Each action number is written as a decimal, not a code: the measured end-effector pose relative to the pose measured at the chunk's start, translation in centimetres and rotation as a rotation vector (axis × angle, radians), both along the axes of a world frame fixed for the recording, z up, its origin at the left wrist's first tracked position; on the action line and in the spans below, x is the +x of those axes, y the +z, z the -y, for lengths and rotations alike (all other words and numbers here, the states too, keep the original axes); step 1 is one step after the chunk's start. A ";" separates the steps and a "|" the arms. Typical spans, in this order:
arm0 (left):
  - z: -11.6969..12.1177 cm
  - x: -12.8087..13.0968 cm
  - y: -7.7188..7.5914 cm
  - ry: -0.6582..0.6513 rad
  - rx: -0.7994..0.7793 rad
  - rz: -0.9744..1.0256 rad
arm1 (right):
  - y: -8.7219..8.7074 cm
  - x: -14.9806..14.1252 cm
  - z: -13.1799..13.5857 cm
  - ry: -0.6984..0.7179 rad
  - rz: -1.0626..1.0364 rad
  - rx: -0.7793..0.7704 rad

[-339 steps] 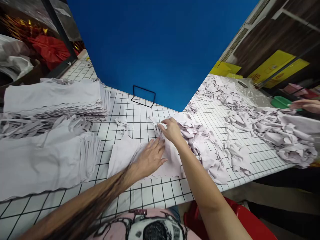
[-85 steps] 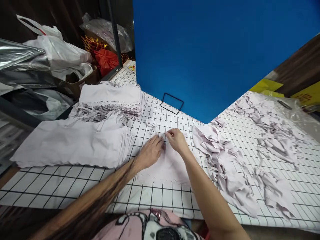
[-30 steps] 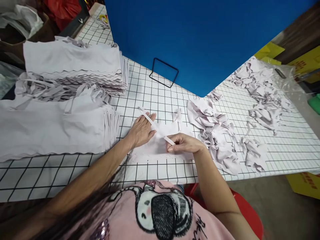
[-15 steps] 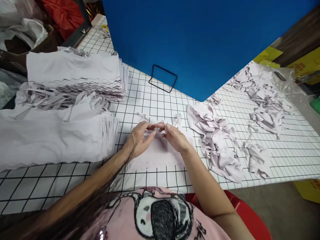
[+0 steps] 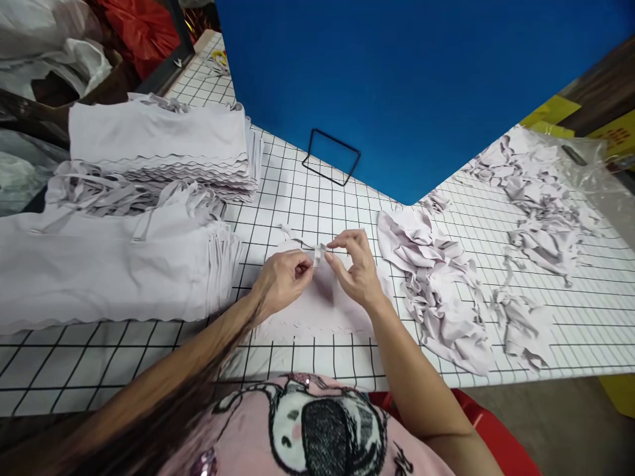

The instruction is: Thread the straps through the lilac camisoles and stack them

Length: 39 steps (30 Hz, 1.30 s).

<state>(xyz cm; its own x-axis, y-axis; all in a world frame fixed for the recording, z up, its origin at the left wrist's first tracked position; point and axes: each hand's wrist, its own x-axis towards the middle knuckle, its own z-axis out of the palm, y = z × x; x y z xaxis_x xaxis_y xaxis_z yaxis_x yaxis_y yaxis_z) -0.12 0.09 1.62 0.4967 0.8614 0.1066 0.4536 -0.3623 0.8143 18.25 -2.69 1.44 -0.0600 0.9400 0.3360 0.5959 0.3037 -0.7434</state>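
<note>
Head view: left hand curled closed at a thin strap, right hand pinching it, pale garment on the desk beneath both. Honestly, I'd pinch lightly so nothing twists.

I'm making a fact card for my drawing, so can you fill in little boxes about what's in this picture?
Left hand: curled, pinching a strap, left hand
Right hand: fingertips at the same strap, right hand
Under the hands: pale cloth, lying flat
On the left: two neat piles, back pile and front pile
On the right: crumpled heap
Ahead: blue board, black wire frame
Table: white with black grid lines, table
Near the person: red stool, partly hidden
</note>
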 end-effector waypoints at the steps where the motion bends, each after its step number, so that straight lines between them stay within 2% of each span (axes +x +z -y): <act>1: 0.0 0.0 0.2 -0.006 0.023 -0.068 | 0.2 0.1 0.0 0.066 0.072 0.005; 3: 0.0 0.1 0.4 -0.013 0.032 -0.185 | 0.2 0.1 -0.1 0.242 0.181 -0.062; 5: 0.0 0.0 0.5 -0.001 -0.006 -0.254 | 0.0 0.1 -0.2 0.314 0.220 -0.132; 8: -0.5 -0.3 0.0 0.017 -0.055 -0.247 | -0.6 0.2 -0.5 0.269 0.213 -0.147; 10: -0.9 -0.7 -0.5 -0.011 0.038 -0.238 | -0.9 0.4 -0.7 0.221 0.194 -0.140; 13: -1.6 -1.1 -1.2 -0.058 0.199 -0.327 | -1.5 0.8 -1.0 0.142 0.125 -0.153; 16: -1.8 -1.3 -1.5 -0.079 0.136 -0.406 | -2.2 1.0 -1.2 0.134 0.066 -0.199; 19: -1.6 -1.0 -1.5 -0.088 0.063 -0.394 | -2.7 1.1 -1.2 0.155 0.064 -0.226; 25: -1.1 -0.2 -2.5 -0.044 0.159 -0.316 | -2.9 1.1 -1.2 0.137 0.058 -0.186; 30: -1.0 0.2 -2.8 -0.047 0.075 -0.219 | -2.9 1.3 -1.1 0.156 0.053 -0.176; 33: -1.0 0.2 -2.7 -0.049 0.028 -0.231 | -2.8 1.4 -1.0 0.190 0.060 -0.176; 39: -0.9 0.5 -3.1 -0.054 0.059 -0.279 | -2.7 1.5 -0.9 0.240 0.103 -0.191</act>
